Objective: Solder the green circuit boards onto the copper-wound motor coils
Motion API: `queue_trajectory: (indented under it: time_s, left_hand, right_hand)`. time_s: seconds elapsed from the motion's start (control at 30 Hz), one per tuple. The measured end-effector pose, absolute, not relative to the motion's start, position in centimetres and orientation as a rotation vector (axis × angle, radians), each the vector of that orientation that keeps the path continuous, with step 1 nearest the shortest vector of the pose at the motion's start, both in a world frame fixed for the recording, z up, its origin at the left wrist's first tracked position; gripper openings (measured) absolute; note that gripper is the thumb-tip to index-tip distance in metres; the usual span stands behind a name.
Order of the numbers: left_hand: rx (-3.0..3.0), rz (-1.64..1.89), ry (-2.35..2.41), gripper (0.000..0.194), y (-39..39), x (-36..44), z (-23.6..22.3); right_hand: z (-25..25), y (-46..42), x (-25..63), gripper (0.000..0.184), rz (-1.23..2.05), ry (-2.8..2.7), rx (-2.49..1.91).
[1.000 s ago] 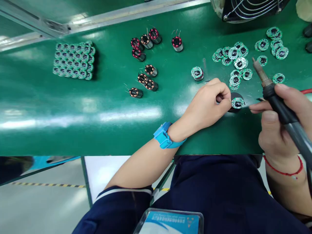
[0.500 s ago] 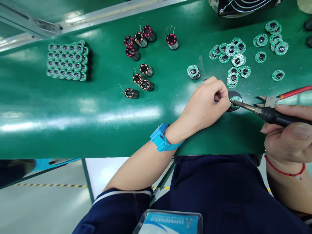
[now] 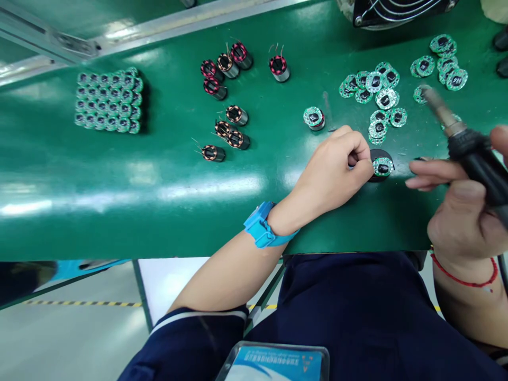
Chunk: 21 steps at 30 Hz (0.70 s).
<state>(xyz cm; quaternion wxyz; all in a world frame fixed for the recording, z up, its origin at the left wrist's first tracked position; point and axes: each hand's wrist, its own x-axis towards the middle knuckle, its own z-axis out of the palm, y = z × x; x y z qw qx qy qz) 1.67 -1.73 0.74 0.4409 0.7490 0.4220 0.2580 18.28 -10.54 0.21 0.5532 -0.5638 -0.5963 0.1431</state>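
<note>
My left hand (image 3: 339,166), with a blue strap at the wrist, is closed in a pinch at the left edge of a round green circuit board (image 3: 383,167). What its fingertips hold is hidden. That board lies on a black round base (image 3: 377,154). My right hand (image 3: 462,206) grips the black handle of a soldering iron (image 3: 474,151), its blurred tip raised over the loose boards. The index and middle fingers of this hand stretch toward the base, covering most of the cutting pliers.
Loose circuit boards (image 3: 375,82) lie in groups at the right. Beside my left hand stands a board-topped coil (image 3: 314,117); bare copper-wound coils (image 3: 237,139) stand further left. A block of finished-looking pieces (image 3: 107,100) sits far left, and a fan (image 3: 397,11) at the back.
The soldering iron has come off the board at my left fingertips, swinging up and right. My right fingers have extended over the red-handled cutting pliers. My left hand stays put.
</note>
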Motion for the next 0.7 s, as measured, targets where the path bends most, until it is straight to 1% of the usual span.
queue_trajectory:
  time_s: [0.07,0.17,0.27,0.4,0.47,0.53,0.63,0.7]
  left_hand:
    - [1.859,0.645,1.044,0.018,-1.7,1.7,0.7]
    - [1.859,0.658,1.039,0.018,-1.7,1.8,0.5]
    - [1.851,0.659,1.026,0.018,-1.7,1.8,0.3]
    - [1.876,0.629,1.011,0.013,-1.7,0.9,0.7]
    - [1.943,0.53,0.969,0.007,-1.6,0.2,1.0]
    - [2.025,0.43,0.888,0.006,-1.5,-0.3,1.2]
    - [2.093,0.405,0.802,0.003,-1.4,-0.5,1.3]
    - [2.075,0.433,0.788,0.006,-1.4,-0.4,1.2]
  right_hand:
    - [0.4,-9.8,18.0,0.046,0.318,-1.491,-1.347]
    - [0.3,-9.1,18.1,0.054,0.44,-1.825,-1.429]
    - [0.0,-8.6,18.3,0.054,0.481,-2.008,-1.483]
    - [-0.1,-8.4,18.2,0.049,0.389,-2.033,-1.519]
    - [-0.1,-8.3,18.0,0.048,0.327,-2.042,-1.521]
    - [-0.1,-8.3,17.9,0.048,0.269,-2.037,-1.536]
    - [-0.3,-8.4,17.9,0.053,0.253,-2.006,-1.524]
    - [-0.4,-8.6,18.0,0.059,0.273,-1.975,-1.488]
